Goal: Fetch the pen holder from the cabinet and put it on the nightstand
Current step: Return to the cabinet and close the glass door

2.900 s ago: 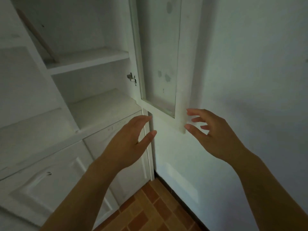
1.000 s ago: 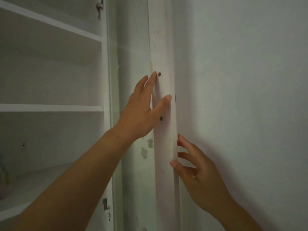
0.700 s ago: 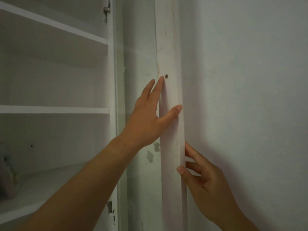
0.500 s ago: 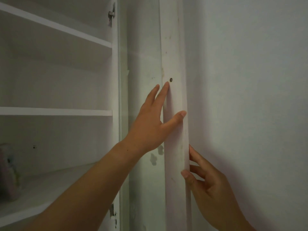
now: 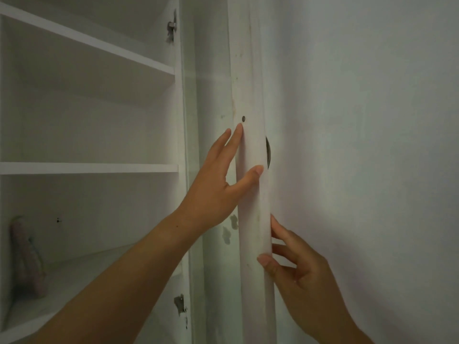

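Note:
The white cabinet stands open, and its glass door [image 5: 248, 83] is swung out, edge-on, close to the wall. My left hand [image 5: 218, 184] lies flat on the door's inner frame with fingers spread and the thumb across the frame. Lower down, my right hand [image 5: 298, 274] holds the door's outer edge, thumb in front and fingers behind, between door and wall. A dim pinkish object [image 5: 26, 256] stands on the lower shelf at the far left; I cannot tell whether it is the pen holder.
White shelves [image 5: 99, 168] fill the left side. A dark handle [image 5: 267, 152] sticks out behind the door's edge. The plain wall [image 5: 372, 145] is right beside the door. Metal hinges [image 5: 180, 304] sit on the cabinet side.
My view rose from the lower cabinet to the upper shelves. Both hands came onto the door, and it has drifted slightly right toward the wall. The pinkish object has come into view at left.

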Demonstrator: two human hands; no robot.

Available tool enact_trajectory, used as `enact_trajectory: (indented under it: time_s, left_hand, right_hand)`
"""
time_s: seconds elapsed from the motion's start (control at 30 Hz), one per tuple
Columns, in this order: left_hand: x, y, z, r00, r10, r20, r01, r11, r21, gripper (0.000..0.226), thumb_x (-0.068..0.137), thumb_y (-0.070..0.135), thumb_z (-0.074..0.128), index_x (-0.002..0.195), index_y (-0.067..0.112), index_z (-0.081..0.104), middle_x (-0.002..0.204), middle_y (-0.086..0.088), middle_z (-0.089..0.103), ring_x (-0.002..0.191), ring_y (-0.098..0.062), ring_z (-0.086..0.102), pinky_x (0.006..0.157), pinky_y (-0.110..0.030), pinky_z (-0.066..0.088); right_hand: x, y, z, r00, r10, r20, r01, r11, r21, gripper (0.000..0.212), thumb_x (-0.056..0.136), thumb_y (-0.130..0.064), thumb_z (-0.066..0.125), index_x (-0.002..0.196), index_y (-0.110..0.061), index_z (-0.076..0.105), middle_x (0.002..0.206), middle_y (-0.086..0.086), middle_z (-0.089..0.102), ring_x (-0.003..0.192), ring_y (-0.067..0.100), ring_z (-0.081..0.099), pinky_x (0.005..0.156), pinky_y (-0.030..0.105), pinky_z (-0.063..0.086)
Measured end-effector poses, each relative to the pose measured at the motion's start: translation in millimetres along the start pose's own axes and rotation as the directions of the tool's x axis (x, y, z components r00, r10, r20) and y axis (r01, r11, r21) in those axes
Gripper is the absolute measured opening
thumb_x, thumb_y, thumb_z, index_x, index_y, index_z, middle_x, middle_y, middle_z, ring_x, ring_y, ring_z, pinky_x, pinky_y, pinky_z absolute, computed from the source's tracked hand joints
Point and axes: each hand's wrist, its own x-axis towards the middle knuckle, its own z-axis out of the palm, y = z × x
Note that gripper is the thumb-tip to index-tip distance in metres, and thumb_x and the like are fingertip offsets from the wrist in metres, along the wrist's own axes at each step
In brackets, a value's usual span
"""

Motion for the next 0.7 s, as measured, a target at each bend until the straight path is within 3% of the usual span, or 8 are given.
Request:
enact_trajectory:
  time_s: [0.17, 0.27, 0.37, 0.5, 0.6, 0.7]
  left_hand:
    - [-20, -1, -35, 1.000, 0.003, 0.015, -0.002, 0.997, -0.074, 0.071, 0.080, 0.060, 0.041, 0.143, 0.044, 0.013, 0.152, 0.019, 0.017, 0.137, -0.005, 0.021, 0.104, -0.043, 0.041]
    - [-33, -1, -58, 1.000, 0.014, 0.014, -0.013, 0.997, -0.076, 0.068, 0.079, 0.057, 0.039, 0.142, 0.044, 0.015, 0.145, 0.025, 0.024, 0.129, 0.002, 0.027, 0.103, -0.037, 0.041]
    - [-46, -3, -82, 1.000, 0.005, 0.012, -0.005, 0.999, -0.043, 0.067, 0.078, 0.057, 0.037, 0.141, 0.043, 0.017, 0.146, 0.021, 0.025, 0.131, -0.002, 0.029, 0.104, -0.037, 0.041]
    - [-61, -11, -111, 1.000, -0.029, 0.004, 0.029, 0.999, -0.042, 0.057, 0.086, 0.049, 0.038, 0.140, 0.044, 0.018, 0.134, 0.029, 0.028, 0.130, -0.001, 0.033, 0.093, -0.011, 0.034]
    - [-72, -22, -130, 0.998, -0.056, 0.006, 0.056, 0.996, -0.071, 0.055, 0.090, 0.043, 0.040, 0.141, 0.044, 0.018, 0.133, 0.031, 0.029, 0.128, 0.000, 0.035, 0.096, -0.018, 0.031]
    - [-82, -34, -147, 0.996, -0.085, 0.023, 0.086, 0.994, -0.066, 0.061, 0.088, 0.044, 0.045, 0.141, 0.046, 0.016, 0.144, 0.023, 0.029, 0.129, -0.004, 0.036, 0.089, -0.017, 0.034]
  right_hand:
    - [-9, -20, 31, 1.000, -0.020, 0.004, 0.020, 1.000, -0.010, 0.054, 0.073, -0.043, 0.059, 0.124, -0.048, 0.041, 0.116, -0.040, 0.050, 0.104, -0.010, 0.054, 0.072, 0.009, 0.049]
    - [-15, -30, 51, 1.000, -0.027, 0.010, 0.026, 1.000, 0.010, 0.056, 0.072, -0.040, 0.060, 0.124, -0.047, 0.041, 0.116, -0.041, 0.050, 0.104, -0.010, 0.054, 0.073, 0.009, 0.049]
    - [-19, -37, 74, 0.999, -0.032, 0.000, 0.032, 0.999, 0.021, 0.057, 0.072, -0.041, 0.061, 0.124, -0.046, 0.041, 0.116, -0.045, 0.048, 0.105, -0.012, 0.052, 0.075, 0.009, 0.048]
    - [-22, -46, 108, 0.998, -0.065, -0.005, 0.065, 0.998, 0.017, 0.054, 0.072, -0.043, 0.060, 0.122, -0.048, 0.040, 0.119, -0.038, 0.050, 0.109, -0.010, 0.050, 0.079, 0.010, 0.049]
    - [-24, -54, 133, 0.996, -0.090, -0.008, 0.090, 0.996, 0.021, 0.052, 0.072, -0.045, 0.060, 0.120, -0.050, 0.040, 0.121, -0.029, 0.054, 0.111, -0.007, 0.050, 0.079, 0.012, 0.050]
    - [-24, -57, 156, 0.992, -0.126, -0.006, 0.126, 0.992, 0.006, 0.049, 0.073, -0.047, 0.058, 0.117, -0.056, 0.038, 0.122, -0.034, 0.049, 0.113, -0.010, 0.046, 0.079, 0.009, 0.048]
